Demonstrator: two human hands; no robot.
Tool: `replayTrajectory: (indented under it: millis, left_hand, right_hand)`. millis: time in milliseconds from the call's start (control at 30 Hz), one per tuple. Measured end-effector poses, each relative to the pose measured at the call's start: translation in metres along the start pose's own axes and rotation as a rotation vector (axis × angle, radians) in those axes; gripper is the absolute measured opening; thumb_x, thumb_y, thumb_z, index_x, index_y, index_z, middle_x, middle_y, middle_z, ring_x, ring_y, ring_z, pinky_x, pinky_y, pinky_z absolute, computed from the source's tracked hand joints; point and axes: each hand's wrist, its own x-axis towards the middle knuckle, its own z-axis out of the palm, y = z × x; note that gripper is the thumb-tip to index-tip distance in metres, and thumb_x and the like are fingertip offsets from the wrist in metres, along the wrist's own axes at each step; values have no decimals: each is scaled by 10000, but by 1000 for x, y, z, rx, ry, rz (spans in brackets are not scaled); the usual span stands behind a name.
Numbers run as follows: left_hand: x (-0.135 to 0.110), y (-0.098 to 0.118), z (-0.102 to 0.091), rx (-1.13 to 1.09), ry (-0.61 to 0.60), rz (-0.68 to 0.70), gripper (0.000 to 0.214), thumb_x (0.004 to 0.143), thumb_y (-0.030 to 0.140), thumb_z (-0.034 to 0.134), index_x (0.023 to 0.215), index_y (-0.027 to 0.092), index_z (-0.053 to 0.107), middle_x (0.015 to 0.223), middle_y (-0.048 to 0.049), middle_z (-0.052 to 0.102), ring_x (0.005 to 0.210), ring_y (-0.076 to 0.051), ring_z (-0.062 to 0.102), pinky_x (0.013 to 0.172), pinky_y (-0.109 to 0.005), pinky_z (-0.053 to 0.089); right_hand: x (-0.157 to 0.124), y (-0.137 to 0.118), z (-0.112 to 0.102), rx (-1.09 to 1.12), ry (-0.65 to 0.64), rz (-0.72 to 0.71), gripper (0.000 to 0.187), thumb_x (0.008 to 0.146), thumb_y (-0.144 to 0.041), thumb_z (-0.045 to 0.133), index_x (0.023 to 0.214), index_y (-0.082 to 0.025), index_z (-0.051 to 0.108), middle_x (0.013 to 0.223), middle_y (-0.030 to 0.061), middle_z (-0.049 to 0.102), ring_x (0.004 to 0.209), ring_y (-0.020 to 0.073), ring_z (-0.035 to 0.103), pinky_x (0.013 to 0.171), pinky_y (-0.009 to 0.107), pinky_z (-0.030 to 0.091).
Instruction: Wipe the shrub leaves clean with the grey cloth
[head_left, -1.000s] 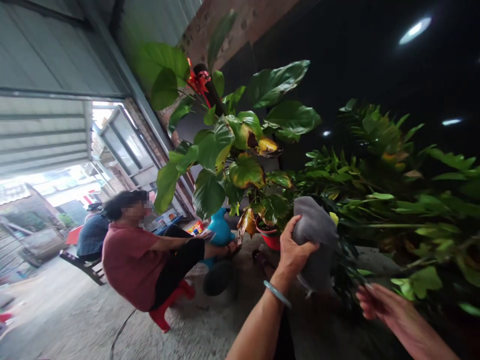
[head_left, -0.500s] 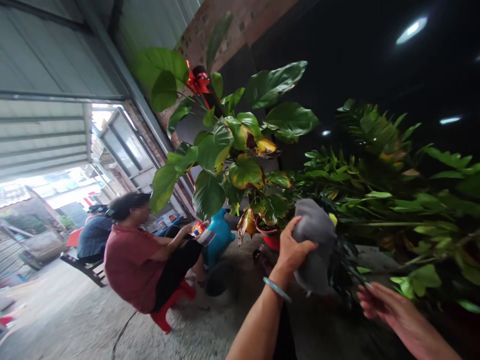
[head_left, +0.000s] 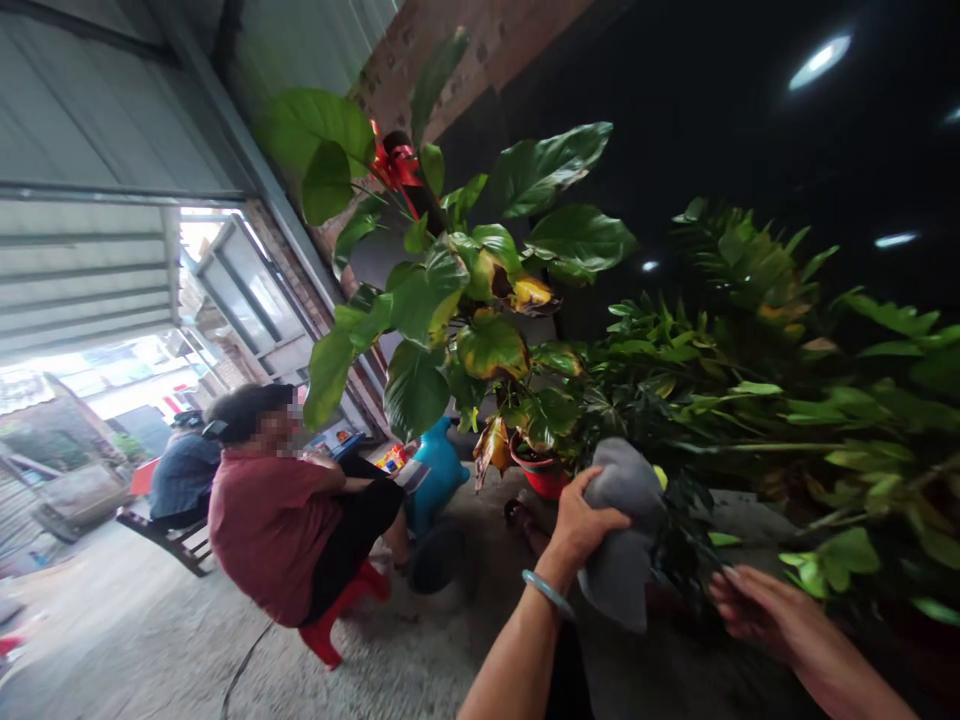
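Note:
A grey cloth (head_left: 621,540) hangs from my left hand (head_left: 585,522), whose thumb and fingers are closed on it; a pale bangle circles that wrist. The cloth lies against the dark green leaves of a plant stem (head_left: 686,535). My right hand (head_left: 765,610) pinches that stem near its lower right end, with the fingers curled. Just left of the cloth stands a red pot (head_left: 541,477) with a large-leaved plant (head_left: 491,345), some of whose leaves are yellow and brown.
On the left, a person in a red shirt (head_left: 274,530) sits on a red stool (head_left: 337,615) near a blue object (head_left: 435,480) and a dark bucket (head_left: 442,565). Another person (head_left: 184,475) sits farther back. Leafy plants (head_left: 817,420) crowd the right side.
My left hand and the grey cloth have moved down a little along the leaves. The right hand keeps its pinch on the stem. The seated person's hand has risen toward the head.

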Motion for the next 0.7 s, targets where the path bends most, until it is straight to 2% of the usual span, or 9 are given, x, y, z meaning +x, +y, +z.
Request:
replayTrajectory:
  millis: [100,200,333,400,467,533,600,633,700]
  left_hand:
    - [-14,-13,-7,31,-141,-107,750,352,29,788,1085,176,740,823,19,661,795,-179,575,738,-272,488]
    - [-28,-2,-21,-71,-234,-71,761,326,70,812,1074,195,749,782,33,648,749,-164,565,709,-264,484]
    - [-18,26,-20,-178,-133,119,794,388,126,813,1171,204,709,908,4,680,804,-174,581,738,-265,499]
    - [-7,21,-10,-159,-64,169,786,420,117,798,1195,205,694,1000,-11,683,865,-182,584,780,-269,502]
    - [-3,4,-1,-54,-44,112,784,421,81,782,1192,193,694,1009,-17,680,884,-191,583,805,-285,501]
    - [-7,-17,1,63,-112,-1,778,383,47,787,1146,179,718,943,-8,678,878,-203,585,818,-306,499]
    - [-19,-26,-6,91,-242,-71,765,335,45,816,1084,182,747,877,7,673,879,-217,591,827,-317,496]
    - [-26,-23,-11,62,-299,-71,763,319,58,833,1066,191,755,865,13,673,885,-222,594,830,-317,496]
    - [-36,-2,-21,-26,-347,-8,764,318,91,853,1067,208,757,892,14,680,898,-226,600,830,-311,496]
  right_hand:
    - [-6,-5,5,-30,36,-2,395,200,-420,927,491,-227,741,578,54,743,495,171,637,453,241,533]
    - [-6,-9,3,-66,13,9,403,208,-460,921,479,-226,735,581,66,744,529,184,654,496,248,551]
    - [-7,-10,4,-34,26,9,434,181,-479,922,479,-226,733,580,61,742,534,183,650,490,249,549]
    - [-9,-10,9,-16,59,0,450,151,-472,917,483,-230,736,583,58,743,521,178,642,474,248,542]
    - [-12,-11,12,-32,70,-8,452,149,-469,911,492,-227,744,575,60,739,498,166,628,458,240,528]
    - [-13,-11,13,-67,58,-15,438,174,-477,905,495,-223,749,557,64,729,480,155,614,450,232,513]
    - [-13,-12,11,-99,37,-23,411,207,-491,897,477,-224,740,524,64,709,472,153,605,454,232,508]
    - [-13,-12,10,-110,30,-26,401,213,-492,893,470,-226,736,524,65,708,476,157,607,460,239,511]
    - [-11,-13,8,-121,39,-30,389,214,-483,887,464,-228,733,541,70,717,487,169,614,466,253,517]
